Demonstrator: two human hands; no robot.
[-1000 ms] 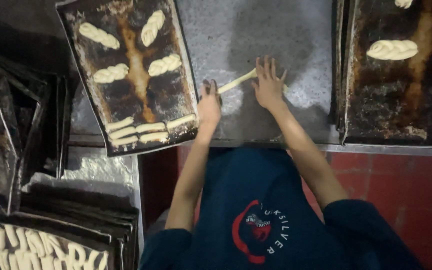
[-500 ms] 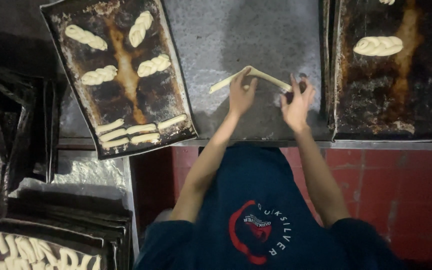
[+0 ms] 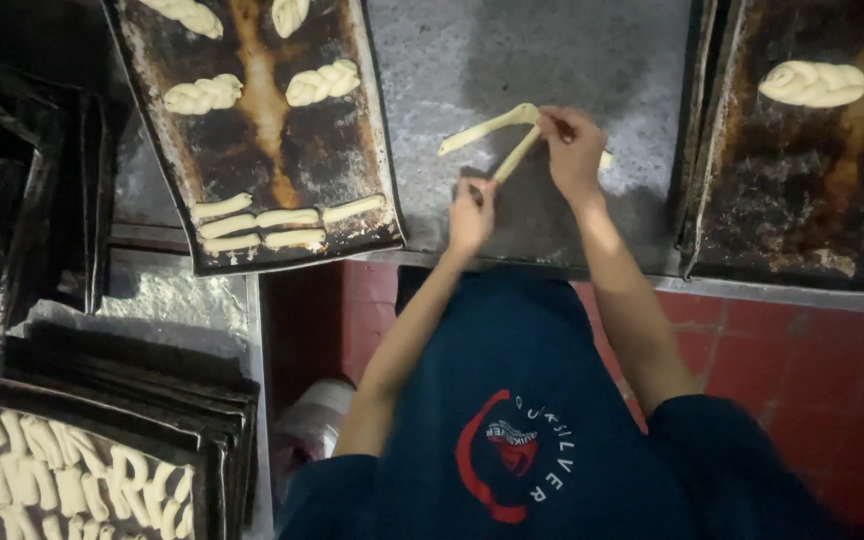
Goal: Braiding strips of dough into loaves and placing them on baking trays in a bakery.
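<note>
Top-down view over a grey metal worktop (image 3: 552, 50). At upper centre of the frame lies a pale dough rope (image 3: 492, 135), thin and smooth, folded into a narrow V whose bend points toward the top right. The right hand (image 3: 574, 150) pinches the rope at the bend, fingers closed on it; the left hand (image 3: 472, 212) grips the lower end of one leg, just below and left of the right hand. The other leg runs out to the left and rests on the worktop.

At upper left sits a dark, stained baking tray (image 3: 252, 150) carrying four twisted dough pieces (image 3: 324, 82), two of them cut by the top edge, and five plain dough sticks (image 3: 257, 220) in its lower part. At upper right a second tray (image 3: 802, 200) carries one twisted piece (image 3: 812, 83). At lower left, a stack of trays (image 3: 132, 390) is topped by one crowded with many short sticks (image 3: 52, 470), too packed to count.
</note>
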